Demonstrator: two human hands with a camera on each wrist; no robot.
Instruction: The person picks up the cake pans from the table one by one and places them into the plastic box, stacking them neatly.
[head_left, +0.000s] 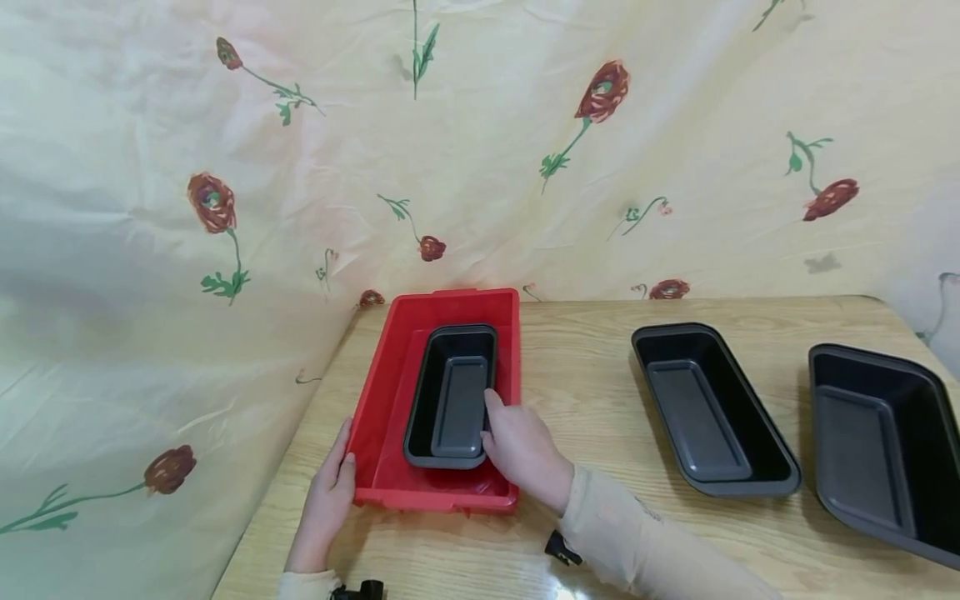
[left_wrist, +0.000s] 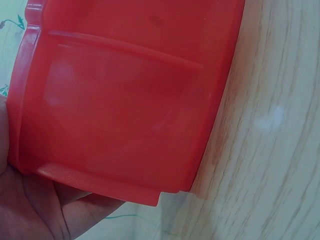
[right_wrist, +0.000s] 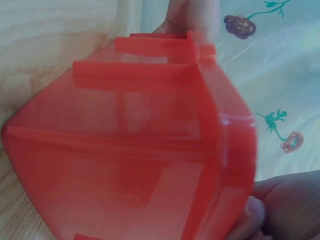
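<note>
Nearest us, the left hand [head_left: 324, 498] grips a corner of the smooth red plastic tray [head_left: 465, 502], a rectangle with sloping walls and a flanged rim. Our right hand [head_left: 527, 452] reaches over the tray's opposite side, pinching the wall of a loaf pan [head_left: 459, 404]. That pan, dark, satiny and round-cornered with a raised panel outline in its floor, sits inside the tray, between our hands. To the right, two similar pans [head_left: 697, 412] rest on the pale wood-grain table [head_left: 585, 367]; behind hangs a crinkled, poppy-printed sheet [head_left: 480, 142].
</note>
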